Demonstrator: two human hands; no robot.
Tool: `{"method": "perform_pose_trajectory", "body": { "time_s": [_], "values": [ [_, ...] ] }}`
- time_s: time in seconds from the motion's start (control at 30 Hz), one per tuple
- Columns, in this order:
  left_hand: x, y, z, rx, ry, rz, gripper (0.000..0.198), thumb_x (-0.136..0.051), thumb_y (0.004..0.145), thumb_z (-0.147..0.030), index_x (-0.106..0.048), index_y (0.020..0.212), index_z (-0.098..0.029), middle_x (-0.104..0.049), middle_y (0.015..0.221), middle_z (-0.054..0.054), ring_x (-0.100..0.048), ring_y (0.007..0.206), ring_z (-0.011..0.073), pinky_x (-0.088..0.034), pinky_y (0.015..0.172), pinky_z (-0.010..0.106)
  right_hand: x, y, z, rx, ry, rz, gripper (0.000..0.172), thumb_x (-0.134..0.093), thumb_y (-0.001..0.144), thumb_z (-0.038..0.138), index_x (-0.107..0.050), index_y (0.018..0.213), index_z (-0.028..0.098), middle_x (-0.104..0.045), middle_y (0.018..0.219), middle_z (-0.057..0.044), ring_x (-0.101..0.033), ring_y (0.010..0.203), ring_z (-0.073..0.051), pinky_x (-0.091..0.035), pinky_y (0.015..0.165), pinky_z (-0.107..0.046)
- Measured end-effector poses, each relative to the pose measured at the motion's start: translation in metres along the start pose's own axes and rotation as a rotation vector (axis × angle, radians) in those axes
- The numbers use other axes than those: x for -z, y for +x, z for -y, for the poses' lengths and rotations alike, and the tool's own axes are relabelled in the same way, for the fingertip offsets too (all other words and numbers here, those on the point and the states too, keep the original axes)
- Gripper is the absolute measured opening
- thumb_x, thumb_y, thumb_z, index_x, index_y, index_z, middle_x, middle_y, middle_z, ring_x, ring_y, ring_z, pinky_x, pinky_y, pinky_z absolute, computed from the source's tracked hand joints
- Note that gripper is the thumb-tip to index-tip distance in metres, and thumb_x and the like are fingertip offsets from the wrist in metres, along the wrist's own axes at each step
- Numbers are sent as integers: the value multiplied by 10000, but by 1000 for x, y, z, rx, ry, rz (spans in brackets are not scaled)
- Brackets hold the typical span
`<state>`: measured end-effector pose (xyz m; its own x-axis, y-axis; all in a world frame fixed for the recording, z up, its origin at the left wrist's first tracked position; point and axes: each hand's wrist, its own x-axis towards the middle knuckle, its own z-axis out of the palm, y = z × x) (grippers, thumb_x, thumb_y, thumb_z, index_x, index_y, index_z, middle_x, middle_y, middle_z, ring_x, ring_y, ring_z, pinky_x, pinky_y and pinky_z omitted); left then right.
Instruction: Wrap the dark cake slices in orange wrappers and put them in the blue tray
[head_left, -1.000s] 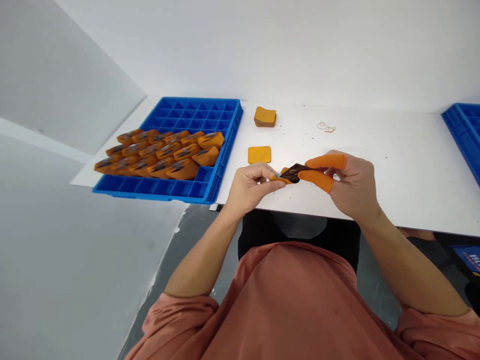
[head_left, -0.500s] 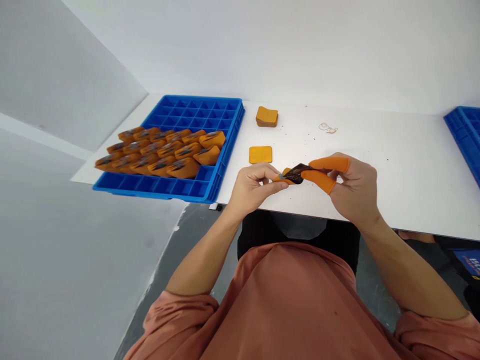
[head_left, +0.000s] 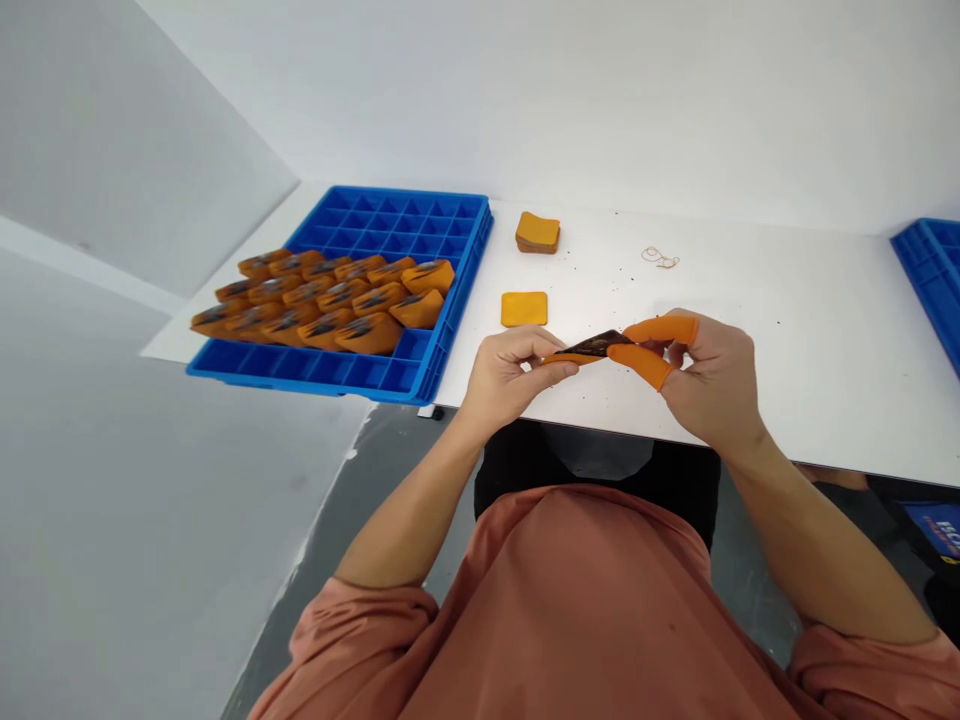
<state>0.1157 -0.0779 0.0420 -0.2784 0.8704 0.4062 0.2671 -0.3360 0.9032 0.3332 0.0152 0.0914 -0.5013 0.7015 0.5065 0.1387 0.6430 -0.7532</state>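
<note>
A thin flat piece (head_left: 592, 349), dark brown on one face and orange along its edge, is held edge-on between my hands above the white table. My left hand (head_left: 514, 375) pinches its left end between thumb and fingers. My right hand (head_left: 705, 380) wears orange finger cots on thumb and forefinger, and these grip its right end. Behind my left hand lies a single orange square (head_left: 523, 309). Further back is a small stack of orange squares (head_left: 538, 232).
A blue compartment tray (head_left: 397, 225) at the left holds several folded orange pieces with dark markings (head_left: 322, 325). A second blue tray (head_left: 934, 285) sits at the right edge. Thin rubber bands (head_left: 660, 258) and dark specks lie on the white table (head_left: 810, 350).
The piece has tilted flatter, so its dark face now shows as a thin sliver. My hands have hardly shifted, and the view has drifted slightly.
</note>
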Motion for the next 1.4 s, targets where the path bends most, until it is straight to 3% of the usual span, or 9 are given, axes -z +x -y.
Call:
{"method": "perform_pose_trajectory", "body": {
  "time_s": [0.27,0.5,0.6,0.67,0.8,0.93,1.07,1.17,1.4],
  "values": [
    [-2,0,-4,-54,41,31,233,-938,855,-467,-863,827,-249,-835,872,56,-706,732,169,-504,626,296,1,2,-1,120,-92,142,39,-830,951,316,-861,929,304,-751,781,-5,-621,649,-177,-513,610,-350],
    [-6,-4,-3,-8,-65,-22,311,-966,816,-531,-847,813,-243,-814,864,54,-719,771,187,-538,670,316,-2,-1,-13,134,17,109,218,-883,911,336,-871,1125,297,-749,904,-20,-582,672,-156,-453,579,-321],
    [-10,-8,-1,49,-146,-20,372,-974,788,-579,-841,819,-234,-802,868,59,-716,775,192,-572,699,332,-4,-2,-18,59,101,160,92,-861,941,372,-879,1000,303,-760,874,-13,-582,667,-158,-429,557,-317],
    [-10,-10,-1,48,-143,-29,375,-972,792,-580,-850,876,-235,-808,900,66,-729,810,201,-587,718,336,-4,-4,-19,39,96,170,104,-843,960,401,-878,926,309,-757,836,-11,-586,656,-165,-434,553,-327],
    [-2,-11,-5,-52,-20,-65,279,-903,891,-529,-863,945,-258,-827,967,67,-758,884,205,-600,750,325,-3,-6,-21,96,-15,164,79,-837,971,403,-884,942,347,-771,838,-16,-621,661,-187,-476,561,-353],
    [10,-10,-12,-195,152,4,201,-821,985,-431,-856,897,-255,-829,933,71,-753,832,191,-577,735,320,-3,-8,-24,199,-92,161,63,-821,986,326,-884,985,332,-780,868,-24,-646,667,-187,-463,537,-350],
    [15,-11,-13,-279,360,62,181,-784,1008,-425,-861,994,-262,-840,996,93,-767,915,227,-586,834,367,-6,-9,-26,286,-192,161,103,-779,1005,293,-882,1005,297,-793,895,-50,-689,707,-208,-488,566,-363],
    [15,-13,-12,-323,474,129,198,-743,1034,-430,-868,1041,-276,-834,1004,94,-756,910,230,-566,822,367,-8,-9,-26,346,-293,200,136,-750,1015,288,-884,989,284,-799,913,-71,-702,747,-231,-516,617,-383],
    [20,-13,-10,-382,539,141,185,-746,1044,-399,-862,995,-263,-822,944,79,-752,869,215,-551,784,346,-13,-9,-24,470,-401,198,160,-721,1009,196,-870,962,229,-793,897,-77,-676,731,-218,-504,606,-359]
  ]
}}
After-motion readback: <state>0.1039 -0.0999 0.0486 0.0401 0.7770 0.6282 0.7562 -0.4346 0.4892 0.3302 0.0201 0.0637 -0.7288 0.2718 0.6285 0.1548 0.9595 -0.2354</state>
